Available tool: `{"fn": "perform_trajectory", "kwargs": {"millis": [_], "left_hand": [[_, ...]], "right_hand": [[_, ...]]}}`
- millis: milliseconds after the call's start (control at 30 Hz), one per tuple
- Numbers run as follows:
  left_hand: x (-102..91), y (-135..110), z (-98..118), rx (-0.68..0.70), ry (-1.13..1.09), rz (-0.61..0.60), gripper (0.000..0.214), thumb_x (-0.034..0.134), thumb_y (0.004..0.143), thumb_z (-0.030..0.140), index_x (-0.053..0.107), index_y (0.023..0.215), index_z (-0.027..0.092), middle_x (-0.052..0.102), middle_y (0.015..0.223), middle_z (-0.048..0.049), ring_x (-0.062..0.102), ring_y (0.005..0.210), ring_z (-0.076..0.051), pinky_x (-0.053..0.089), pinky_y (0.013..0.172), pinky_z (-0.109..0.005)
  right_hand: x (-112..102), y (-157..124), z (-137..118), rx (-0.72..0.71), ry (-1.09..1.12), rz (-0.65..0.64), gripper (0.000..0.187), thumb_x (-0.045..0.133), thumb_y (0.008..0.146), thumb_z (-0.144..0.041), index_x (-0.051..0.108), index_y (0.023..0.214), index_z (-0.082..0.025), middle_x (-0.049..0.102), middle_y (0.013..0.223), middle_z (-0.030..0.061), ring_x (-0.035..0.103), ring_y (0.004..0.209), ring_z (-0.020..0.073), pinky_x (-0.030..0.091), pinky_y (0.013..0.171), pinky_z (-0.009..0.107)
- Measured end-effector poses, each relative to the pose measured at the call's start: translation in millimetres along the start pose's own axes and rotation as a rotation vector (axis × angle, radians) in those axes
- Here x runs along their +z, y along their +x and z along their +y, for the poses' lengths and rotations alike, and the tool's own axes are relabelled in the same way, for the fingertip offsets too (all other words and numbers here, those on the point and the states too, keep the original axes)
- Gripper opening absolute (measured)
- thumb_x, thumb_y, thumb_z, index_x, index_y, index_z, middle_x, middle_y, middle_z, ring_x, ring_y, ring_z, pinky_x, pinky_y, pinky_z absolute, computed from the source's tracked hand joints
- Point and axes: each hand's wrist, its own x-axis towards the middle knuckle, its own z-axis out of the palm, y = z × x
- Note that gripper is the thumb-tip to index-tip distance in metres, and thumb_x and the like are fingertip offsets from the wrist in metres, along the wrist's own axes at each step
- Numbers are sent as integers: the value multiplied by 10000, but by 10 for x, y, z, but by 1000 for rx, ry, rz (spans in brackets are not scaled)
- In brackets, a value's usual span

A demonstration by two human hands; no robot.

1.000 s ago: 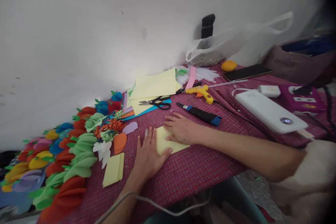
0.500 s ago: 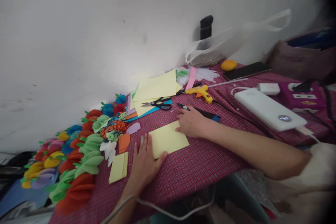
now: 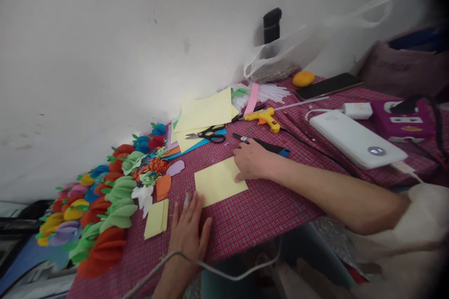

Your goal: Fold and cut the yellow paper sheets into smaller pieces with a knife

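A pale yellow sheet of paper (image 3: 219,181) lies flat on the checked tablecloth in front of me. My left hand (image 3: 188,229) rests palm down, fingers stretched, its fingertips at the sheet's lower left edge. Across the sheet's right side lies my right hand (image 3: 253,160), fingers bent a little and apart, thumb on the paper. Just beyond those fingers is a dark utility knife (image 3: 270,146). To the left of my left hand sits a small stack of yellow paper pieces (image 3: 156,218), with an orange cut piece (image 3: 163,188) and a lilac one (image 3: 176,168) above it.
Scissors (image 3: 210,134) lie on stacked coloured paper, beside a yellow glue gun (image 3: 264,119). Several paper fruits (image 3: 121,212) line the left side. On the right are a white power bank (image 3: 354,138), a phone (image 3: 329,86) and a purple socket block (image 3: 403,119). A white cable (image 3: 231,276) crosses my left wrist.
My left hand has slid off the sheet's left edge toward me, its thumb leaving the paper. My right hand stays on the sheet. The whole view has shifted slightly.
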Motion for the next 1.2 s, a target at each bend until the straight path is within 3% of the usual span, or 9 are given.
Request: {"fn": "perform_trajectory", "kwargs": {"millis": [133, 333, 533, 833, 1200], "left_hand": [[13, -71, 96, 39, -23, -87, 572, 398, 859, 352, 230, 1379, 184, 329, 1400, -97, 239, 1308, -242, 217, 1045, -500], [-21, -178, 101, 26, -58, -104, 586, 406, 857, 365, 211, 1384, 199, 267, 1429, -83, 185, 1324, -239, 225, 1048, -490], [-35, -258, 63, -13, -91, -63, 548, 422, 850, 352, 278, 1355, 193, 367, 1381, -80, 264, 1299, -235, 219, 1055, -486], [-40, -284, 67, -135, -182, -1, 426, 416, 849, 297, 394, 1255, 171, 443, 1326, -103, 319, 1274, -237, 258, 1043, -492], [-19, -266, 58, -190, -183, 153, 296, 445, 827, 252, 488, 1108, 170, 535, 1222, -99, 420, 1205, -231, 314, 1022, -456]], "right_hand": [[2, 10, 10, -7, -10, -11, 530, 631, 616, -550, 666, 946, -136, 620, 1044, 132, 498, 1001, 323, 283, 885, 486], [-40, -19, -2, -17, 0, -45, 613, 663, 547, -574, 649, 989, -150, 605, 1066, 143, 499, 1016, 329, 295, 877, 465], [-46, -33, 19, -45, -6, -61, 680, 680, 517, -572, 625, 1038, -138, 591, 1075, 150, 499, 1009, 334, 302, 871, 466], [-73, -32, 12, -70, -9, -87, 631, 683, 538, -545, 627, 1021, -143, 586, 1059, 143, 500, 992, 332, 307, 860, 470], [-33, -21, 28, -73, -47, -88, 660, 647, 568, -573, 609, 1059, -133, 584, 1071, 150, 499, 986, 330, 306, 869, 482]]}}
